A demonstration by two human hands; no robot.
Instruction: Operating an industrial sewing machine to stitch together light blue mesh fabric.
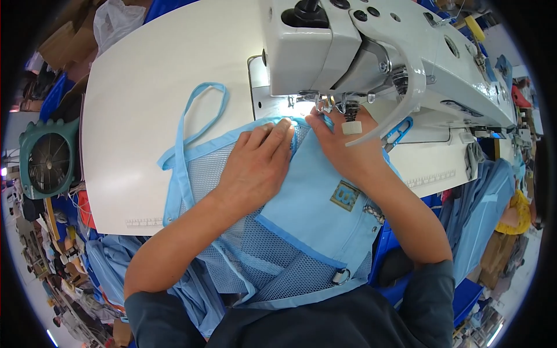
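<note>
A light blue mesh bag (316, 203) with fabric panels lies over the table's front edge and hangs into my lap. Its upper edge runs under the lit needle area of a white sewing machine (301, 55). My left hand (258, 156) lies on the mesh with its fingers stretched toward that edge, pressing it down. Just right of the needle, my right hand (348, 142) pinches the bag's edge between thumb and fingers; the machine head hides part of those fingers. A blue strap (184, 145) loops up from the bag's left corner onto the table.
Blue thread snips (398, 133) lie right of my right hand, beside the machine. A green fan (49, 158) stands left of the white table (133, 116). A plastic bag (118, 24) is at the far left; piled blue fabric (478, 214) hangs at the right.
</note>
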